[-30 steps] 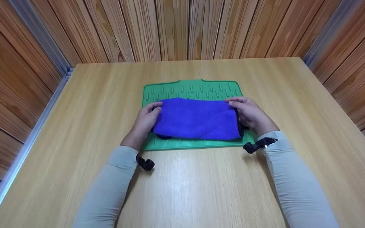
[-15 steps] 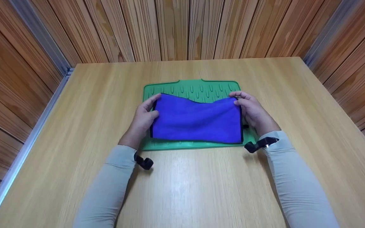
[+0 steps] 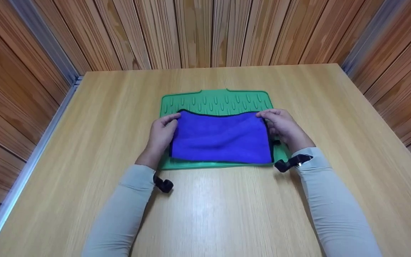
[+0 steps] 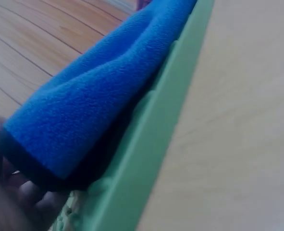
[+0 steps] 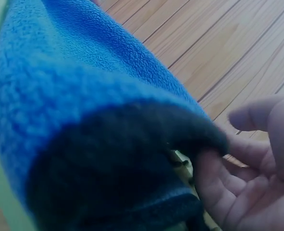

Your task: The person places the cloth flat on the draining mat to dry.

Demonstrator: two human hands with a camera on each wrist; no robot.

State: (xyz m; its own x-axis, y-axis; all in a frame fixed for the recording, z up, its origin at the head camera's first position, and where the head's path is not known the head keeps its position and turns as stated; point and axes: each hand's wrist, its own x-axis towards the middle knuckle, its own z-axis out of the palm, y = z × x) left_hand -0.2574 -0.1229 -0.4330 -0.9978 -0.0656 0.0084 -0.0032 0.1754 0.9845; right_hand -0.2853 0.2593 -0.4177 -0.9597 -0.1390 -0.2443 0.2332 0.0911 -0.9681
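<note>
A blue plush towel point(image 3: 219, 137) with a dark border and dark underside lies over the green mat point(image 3: 216, 98), which has raised oval bumps. At the towel's far left corner my left hand point(image 3: 161, 135) pinches the edge between thumb and fingers. My right hand point(image 3: 282, 128) holds the far right corner, its thumb on top. In the right wrist view the towel point(image 5: 84, 72) arches up near the right hand point(image 5: 257, 178), with a dark fold beneath. The left wrist view shows the towel point(image 4: 93, 96) raised along its left side, fingers under the dark border.
The wooden table point(image 3: 205, 214) extends around the mat. Plank walls point(image 3: 194, 34) rise at the back and both sides, with metal rails at the corners. A small black piece point(image 3: 276, 142) sticks out by the towel's right edge.
The towel's near edge has come slightly closer to the mat's front. Both hands rose at its far corners, then lowered again, and its dark far border now shows.
</note>
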